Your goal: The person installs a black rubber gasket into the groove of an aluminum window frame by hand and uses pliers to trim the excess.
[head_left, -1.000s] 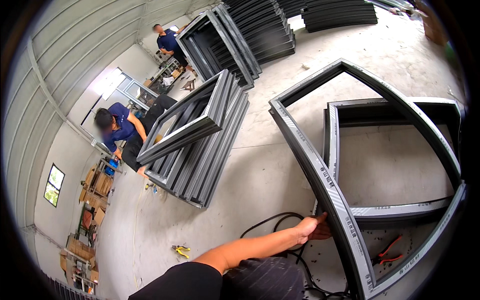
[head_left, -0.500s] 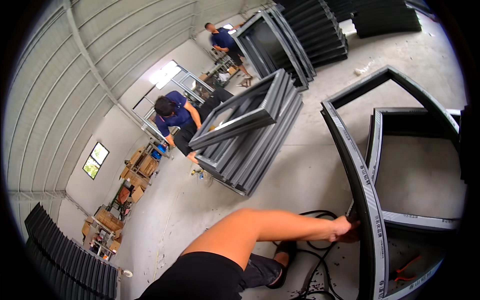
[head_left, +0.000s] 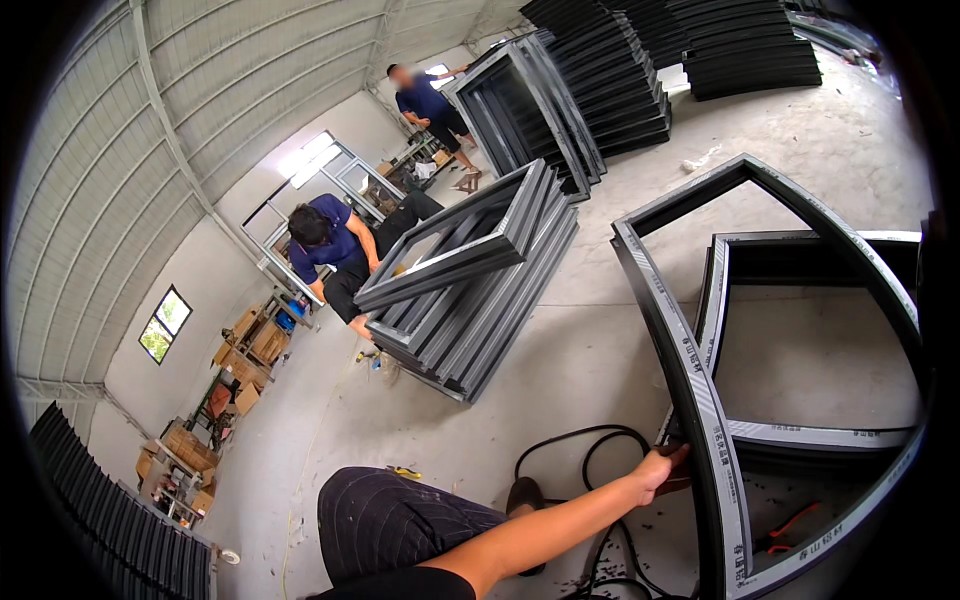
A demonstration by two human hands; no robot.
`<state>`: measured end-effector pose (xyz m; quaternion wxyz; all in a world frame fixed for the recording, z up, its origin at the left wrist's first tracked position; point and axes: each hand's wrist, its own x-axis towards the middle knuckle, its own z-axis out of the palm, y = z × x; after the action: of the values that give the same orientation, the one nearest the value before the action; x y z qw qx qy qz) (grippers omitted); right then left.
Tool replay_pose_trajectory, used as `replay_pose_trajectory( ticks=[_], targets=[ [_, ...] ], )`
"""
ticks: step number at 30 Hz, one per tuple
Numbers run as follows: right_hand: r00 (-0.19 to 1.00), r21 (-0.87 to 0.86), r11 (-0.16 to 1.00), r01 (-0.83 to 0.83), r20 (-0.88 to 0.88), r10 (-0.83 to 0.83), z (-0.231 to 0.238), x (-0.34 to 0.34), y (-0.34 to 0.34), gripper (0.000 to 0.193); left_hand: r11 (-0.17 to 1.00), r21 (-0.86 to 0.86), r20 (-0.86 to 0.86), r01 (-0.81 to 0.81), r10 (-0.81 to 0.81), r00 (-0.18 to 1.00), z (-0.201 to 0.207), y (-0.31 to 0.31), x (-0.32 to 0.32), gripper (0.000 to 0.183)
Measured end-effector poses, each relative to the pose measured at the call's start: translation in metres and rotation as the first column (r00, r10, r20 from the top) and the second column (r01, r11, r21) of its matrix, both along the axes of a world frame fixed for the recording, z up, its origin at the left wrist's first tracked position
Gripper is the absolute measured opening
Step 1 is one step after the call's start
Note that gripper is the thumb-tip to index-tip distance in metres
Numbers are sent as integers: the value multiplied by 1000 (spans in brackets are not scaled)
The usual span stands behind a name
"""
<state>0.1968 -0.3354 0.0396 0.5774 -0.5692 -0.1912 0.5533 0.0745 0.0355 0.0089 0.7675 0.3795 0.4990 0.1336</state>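
Note:
My left hand (head_left: 658, 476) reaches out to the right, its arm stretched from the lower edge. The fingers are curled closed by the left bar of a dark frame (head_left: 707, 420) with printed protective film, and a small dark piece shows beside the thumb. What the fingers grip is partly hidden behind the bar. This frame lies askew over a second filmed frame (head_left: 800, 435). Inside the upper frame's lower corner, orange-handled pliers (head_left: 785, 530) are visible. My right hand is out of view.
A black hose (head_left: 585, 435) loops on the floor below my hand. Ahead, a person (head_left: 335, 240) crouches at a stack of dark frames (head_left: 480, 320). Another person (head_left: 430, 105) stands by upright frames (head_left: 530, 110). Cardboard boxes (head_left: 190, 445) line the left wall.
The view has shifted, moving the stack and people leftward. My left arm now reaches straighter from lower down, and my knee has come into view. The hand stays by the frame's left bar.

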Motion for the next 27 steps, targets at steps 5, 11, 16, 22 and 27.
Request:
replay_pose_trajectory(
  ticks=[5,11,16,22,27],
  targets=[
    [992,-60,992,113,-50,-116,7,-12,3,10,996,36,39,79,-80,996,-18,2,-10,33],
    [991,-33,991,127,-35,-128,14,-12,5,10,992,-89,118,90,-79,990,0,-28,-13,37],
    [993,-49,991,122,-1,-122,11,-10,4,10,990,-57,59,129,-126,990,-3,-30,-4,41],
    [972,24,972,235,-23,-234,0,-16,4,14,989,-53,92,141,-136,986,-6,-56,-14,42],
    [965,-28,985,171,206,-161,-20,-16,-11,18,978,-41,113,204,-199,974,-16,-75,-17,42]
  ],
)
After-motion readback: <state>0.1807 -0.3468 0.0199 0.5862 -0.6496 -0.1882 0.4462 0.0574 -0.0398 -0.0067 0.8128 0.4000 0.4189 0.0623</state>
